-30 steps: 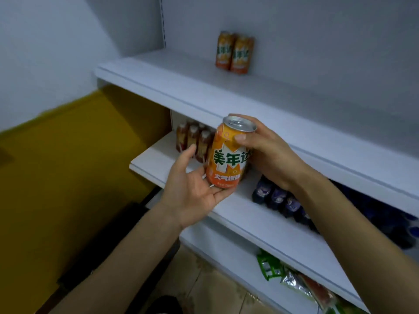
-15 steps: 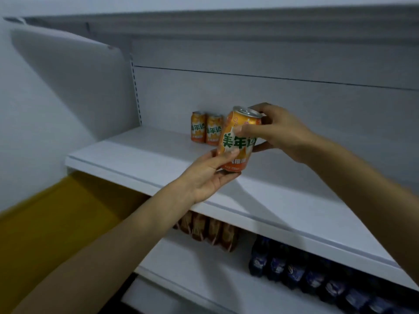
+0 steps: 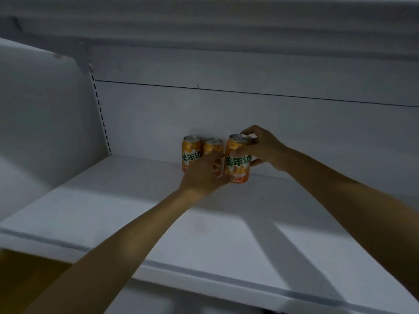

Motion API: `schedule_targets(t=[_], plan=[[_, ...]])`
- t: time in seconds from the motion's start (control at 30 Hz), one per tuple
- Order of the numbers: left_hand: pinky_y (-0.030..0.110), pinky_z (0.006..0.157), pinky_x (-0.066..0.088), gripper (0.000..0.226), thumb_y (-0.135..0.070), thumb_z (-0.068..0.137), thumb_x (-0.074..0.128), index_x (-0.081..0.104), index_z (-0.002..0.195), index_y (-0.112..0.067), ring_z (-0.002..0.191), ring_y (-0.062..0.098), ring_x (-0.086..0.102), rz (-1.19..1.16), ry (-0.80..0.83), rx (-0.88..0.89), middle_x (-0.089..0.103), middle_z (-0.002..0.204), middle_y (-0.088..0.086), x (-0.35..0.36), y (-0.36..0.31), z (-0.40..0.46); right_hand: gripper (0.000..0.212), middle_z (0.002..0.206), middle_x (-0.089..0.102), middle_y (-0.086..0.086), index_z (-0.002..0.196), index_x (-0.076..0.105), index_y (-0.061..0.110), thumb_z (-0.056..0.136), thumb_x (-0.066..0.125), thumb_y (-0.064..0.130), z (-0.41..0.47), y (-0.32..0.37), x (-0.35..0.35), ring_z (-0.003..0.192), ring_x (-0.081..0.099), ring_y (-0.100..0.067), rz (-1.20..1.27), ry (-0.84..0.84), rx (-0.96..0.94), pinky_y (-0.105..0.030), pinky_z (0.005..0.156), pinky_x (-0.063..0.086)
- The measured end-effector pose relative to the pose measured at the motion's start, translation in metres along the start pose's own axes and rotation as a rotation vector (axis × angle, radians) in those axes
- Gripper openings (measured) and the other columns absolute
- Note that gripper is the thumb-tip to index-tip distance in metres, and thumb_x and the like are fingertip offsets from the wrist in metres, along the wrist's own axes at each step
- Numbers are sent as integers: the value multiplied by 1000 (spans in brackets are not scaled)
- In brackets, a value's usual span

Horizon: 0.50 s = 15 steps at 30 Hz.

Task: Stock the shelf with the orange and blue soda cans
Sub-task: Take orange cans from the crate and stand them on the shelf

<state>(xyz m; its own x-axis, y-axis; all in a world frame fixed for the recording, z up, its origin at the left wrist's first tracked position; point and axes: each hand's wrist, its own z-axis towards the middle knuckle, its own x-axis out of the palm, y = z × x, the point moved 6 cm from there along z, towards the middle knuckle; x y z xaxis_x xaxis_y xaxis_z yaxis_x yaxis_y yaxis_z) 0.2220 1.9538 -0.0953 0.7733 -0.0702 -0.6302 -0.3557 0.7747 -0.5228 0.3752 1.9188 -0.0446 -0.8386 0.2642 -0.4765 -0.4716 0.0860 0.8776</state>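
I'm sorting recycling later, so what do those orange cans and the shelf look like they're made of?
Orange cans: likely aluminium, judging by the bare silvery tops with pull tabs above glossy printed sides. Shelf: looks like painted sheet metal, smooth matte white with a slotted upright at the back corner; coated board can't be ruled out.

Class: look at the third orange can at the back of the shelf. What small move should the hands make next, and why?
Probably let go. The third orange can appears to stand upright on the shelf beside the two orange cans at the back. The right hand grips its top; the left hand is at its base.
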Motion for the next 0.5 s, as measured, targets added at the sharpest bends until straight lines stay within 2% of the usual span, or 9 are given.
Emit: schedule_targets(t=[0.07, 0.13, 0.17, 0.23, 0.33, 0.43, 0.5], plan=[[25, 78, 45, 45, -33, 82, 71, 58, 123, -17, 103, 21, 61, 253, 58, 202, 64, 117, 4, 4, 13, 5, 59, 113, 61, -8, 114, 51, 17, 67, 85, 10, 18, -8, 3, 103, 62, -28, -28, -22, 10, -49, 83, 57], [36, 74, 53, 37, -21, 79, 72, 64, 114, -11, 98, 30, 63, 515, 113, 538, 66, 110, 10, 16, 21, 5, 59, 107, 59, -4, 114, 52, 14, 66, 85, 7, 33, -15, 7, 103, 61, -28, -44, -41, 9, -49, 83, 56], [40, 73, 56, 30, -16, 79, 68, 67, 109, -11, 97, 30, 65, 616, 117, 725, 68, 107, 10, 24, 26, 3, 60, 103, 58, -1, 115, 53, 13, 65, 85, 6, 40, -17, 8, 102, 61, -27, -48, -51, 7, -49, 83, 56], [40, 84, 56, 27, -11, 79, 61, 72, 103, -15, 102, 26, 66, 756, 123, 1023, 71, 109, 5, 35, 32, 0, 62, 100, 57, 1, 116, 54, 12, 64, 86, 4, 51, -22, 10, 102, 61, -27, -56, -64, 7, -48, 83, 56], [35, 97, 49, 32, -12, 76, 62, 74, 105, -18, 111, 21, 64, 917, 213, 1158, 70, 114, 2, 45, 44, 7, 65, 109, 58, -6, 119, 54, 11, 62, 86, 3, 61, -30, 11, 104, 61, -28, -59, -65, 27, -49, 84, 56], [37, 104, 42, 37, -9, 88, 43, 71, 111, -16, 116, 23, 61, 974, 265, 1180, 68, 120, 5, 50, 59, 13, 68, 114, 58, -8, 121, 52, 11, 63, 87, 3, 68, -45, 12, 105, 61, -27, -66, -76, 37, -50, 86, 55], [37, 105, 41, 41, -10, 90, 38, 70, 114, -15, 117, 24, 61, 979, 294, 1171, 67, 122, 6, 51, 67, 16, 69, 110, 57, -2, 122, 51, 12, 63, 86, 2, 71, -52, 13, 107, 60, -27, -35, -88, 22, -48, 88, 55]])
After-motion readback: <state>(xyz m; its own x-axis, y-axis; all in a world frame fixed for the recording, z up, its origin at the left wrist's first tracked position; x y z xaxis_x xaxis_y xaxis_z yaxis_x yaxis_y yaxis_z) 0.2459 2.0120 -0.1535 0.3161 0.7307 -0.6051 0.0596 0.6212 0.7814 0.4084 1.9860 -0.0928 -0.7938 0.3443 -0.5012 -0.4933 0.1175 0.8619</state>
